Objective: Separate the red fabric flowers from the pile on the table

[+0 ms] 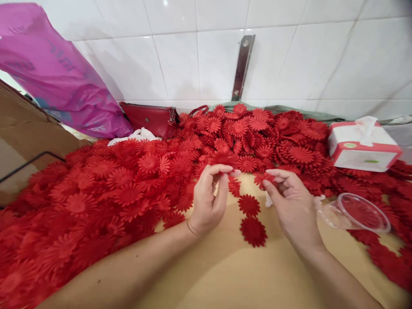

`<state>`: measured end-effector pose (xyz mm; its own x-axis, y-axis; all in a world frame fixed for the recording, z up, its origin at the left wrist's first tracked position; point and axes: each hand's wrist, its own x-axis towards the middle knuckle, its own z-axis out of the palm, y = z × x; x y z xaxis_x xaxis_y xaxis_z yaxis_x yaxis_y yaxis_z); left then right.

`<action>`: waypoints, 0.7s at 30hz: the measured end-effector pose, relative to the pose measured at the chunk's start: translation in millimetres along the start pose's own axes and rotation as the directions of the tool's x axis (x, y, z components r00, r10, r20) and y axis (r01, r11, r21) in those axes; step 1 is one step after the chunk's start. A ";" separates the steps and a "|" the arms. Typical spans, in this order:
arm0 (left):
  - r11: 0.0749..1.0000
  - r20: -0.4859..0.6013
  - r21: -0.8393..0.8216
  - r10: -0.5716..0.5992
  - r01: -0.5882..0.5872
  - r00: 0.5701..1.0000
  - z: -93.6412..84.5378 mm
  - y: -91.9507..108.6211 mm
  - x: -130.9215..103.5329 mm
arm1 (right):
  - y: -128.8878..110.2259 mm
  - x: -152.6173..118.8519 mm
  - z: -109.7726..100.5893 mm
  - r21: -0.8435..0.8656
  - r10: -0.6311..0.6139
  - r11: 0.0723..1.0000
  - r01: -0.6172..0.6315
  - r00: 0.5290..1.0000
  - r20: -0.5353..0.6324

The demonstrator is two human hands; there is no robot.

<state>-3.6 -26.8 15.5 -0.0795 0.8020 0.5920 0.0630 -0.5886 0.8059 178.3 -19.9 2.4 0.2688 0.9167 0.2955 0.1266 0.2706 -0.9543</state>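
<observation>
My left hand (pixel 210 197) is raised over the table with thumb and fingers pinched. A blurred red fabric flower (pixel 222 159) shows at its fingertips. In my right hand (pixel 291 201), thumb and forefinger grip a smaller red flower piece (pixel 261 180) by its edge. Between and below the hands, a flat red flower (pixel 249 205) and a larger, darker one (pixel 254 231) lie on the table one below the other. Another small red flower (pixel 234 186) is just beside my left fingertips. The small white thing (pixel 268 199) under my right hand is partly hidden.
Heaps of red flowers (pixel 128 193) spread left, back and right over the tan table (pixel 206 274). At right are a clear plastic tub (pixel 363 212) and a tissue box (pixel 365 150). A red purse (pixel 149 120), purple bag (pixel 74 73) and cardboard box (pixel 25 141) stand back left.
</observation>
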 end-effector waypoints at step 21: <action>0.919 0.279 -0.037 -0.368 0.392 0.887 10.0 -15.5 -6.9 | -5.2 -13.5 7.5 -0.225 -0.275 0.925 0.306 0.948 0.161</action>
<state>6.0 -22.2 -1.2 0.1842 0.9561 0.2279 -0.0100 -0.2300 0.9731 166.9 -31.5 3.0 0.0665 0.8420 0.5354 0.4139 0.4649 -0.7826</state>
